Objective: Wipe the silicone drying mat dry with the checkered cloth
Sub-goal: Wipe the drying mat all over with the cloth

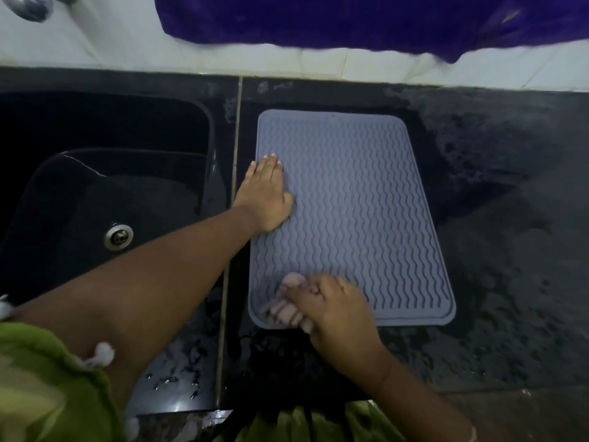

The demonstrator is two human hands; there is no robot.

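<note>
A grey silicone drying mat [357, 199] with wavy ridges lies flat on the dark counter, right of the sink. My left hand [266, 194] rests flat and open on the mat's left edge, fingers pointing away from me. My right hand [334, 309] presses a bunched pale cloth [288, 303] onto the mat's near left corner. The cloth is blurred, so its checkered pattern is not visible, and most of it is hidden under my fingers.
A black sink [105, 186] with a metal drain [118, 236] sits to the left. The dark granite counter [510, 250] is wet, with droplets near the front edge. A purple cloth [366, 20] hangs over the white tiled wall behind. A tap [28, 6] shows at top left.
</note>
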